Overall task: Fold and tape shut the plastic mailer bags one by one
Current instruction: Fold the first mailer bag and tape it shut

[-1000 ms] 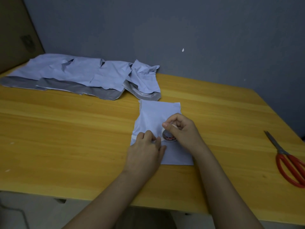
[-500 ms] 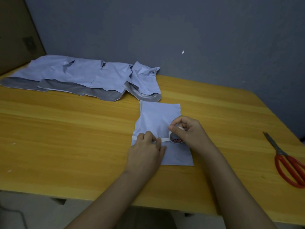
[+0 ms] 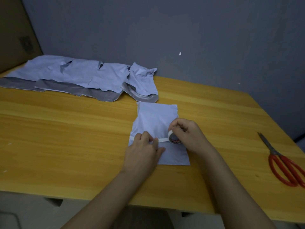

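Head-camera footage is filled mostly by a yellow wooden table (image 3: 66,138), which is set against a grey wall (image 3: 181,30). At the far left, a brown cardboard surface (image 3: 14,30) is seen leaning beside the wall.

Across the back left of the table, a row of flat, overlapping mailer bags (image 3: 74,75) is laid out, with their pale faces up and grey flaps shown along the near edge. The rightmost bag of this row is more crumpled than the others.

Just in front of that row, near the middle of the table, a single folded mailer bag (image 3: 153,118) is laid flat. A strip of white tape (image 3: 162,140) is stretched across it from its left edge towards the right.

The strip is pressed down against the bag by the fingers of the left hand (image 3: 143,151), which are bent over it; nothing is gripped by this hand. A small tape roll (image 3: 173,138) is gripped by the right hand (image 3: 186,134), with the fingers curled round it, and it is held touching the bag at the right end of the strip.

Well apart from the hands, near the right edge of the table, red-handled scissors (image 3: 280,161) are laid with the blades closed and pointing away.
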{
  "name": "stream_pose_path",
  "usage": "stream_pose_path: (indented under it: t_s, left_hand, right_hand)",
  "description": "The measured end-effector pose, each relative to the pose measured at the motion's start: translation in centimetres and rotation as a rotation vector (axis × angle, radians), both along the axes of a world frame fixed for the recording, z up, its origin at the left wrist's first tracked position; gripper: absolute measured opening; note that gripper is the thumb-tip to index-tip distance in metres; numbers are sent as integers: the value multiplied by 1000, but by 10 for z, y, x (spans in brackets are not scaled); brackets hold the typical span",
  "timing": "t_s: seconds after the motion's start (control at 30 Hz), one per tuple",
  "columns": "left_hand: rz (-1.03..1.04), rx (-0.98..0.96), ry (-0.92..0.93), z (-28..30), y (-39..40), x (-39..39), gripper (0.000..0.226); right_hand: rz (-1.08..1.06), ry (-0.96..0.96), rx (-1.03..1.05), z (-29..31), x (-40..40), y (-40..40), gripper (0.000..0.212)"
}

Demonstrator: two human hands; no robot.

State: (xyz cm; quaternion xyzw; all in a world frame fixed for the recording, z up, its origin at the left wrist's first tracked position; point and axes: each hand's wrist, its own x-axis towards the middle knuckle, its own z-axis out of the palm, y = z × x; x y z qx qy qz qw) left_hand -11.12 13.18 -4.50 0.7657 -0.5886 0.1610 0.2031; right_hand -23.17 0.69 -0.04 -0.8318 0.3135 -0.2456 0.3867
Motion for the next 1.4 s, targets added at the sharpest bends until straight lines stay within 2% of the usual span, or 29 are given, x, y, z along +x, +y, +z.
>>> stream_pose_path:
  t_s: [0.37, 0.5, 0.73, 0.97, 1.07, 1.13, 1.2, 1.27, 1.4]
  left_hand:
    - [-27, -2, 7, -3, 0, 0, 21]
    - [-35, 11, -13, -2, -1, 0, 43]
    - [-81, 68, -156, -3, -6, -2, 45]
    - [-119, 262, -48, 10, 1, 1, 61]
    - [-97, 290, -20, 10, 4, 3, 60]
    - [-101, 288, -8, 14, 7, 2, 66]
    - [-114, 268, -30, 15, 8, 0, 70]
    - [-119, 255, -41, 12, 7, -1, 63]
    - [-76, 290, -137, 19, 6, -4, 71]
  right_hand:
    - [20, -20, -26, -5, -2, 3, 20]
    - [23, -66, 24, -8, -6, 7, 21]
    - [-19, -117, 159, -5, -5, 9, 13]
    - [-31, -193, 237, -11, -3, 13, 17]
    - [-37, -222, 271, -12, -5, 11, 14]
    - [-38, -237, 284, -12, -6, 10, 14]
    - [-49, -251, 289, -14, -6, 9, 14]
    - [-60, -256, 294, -15, -5, 8, 15]
    - [-76, -246, 283, -16, -4, 5, 13]
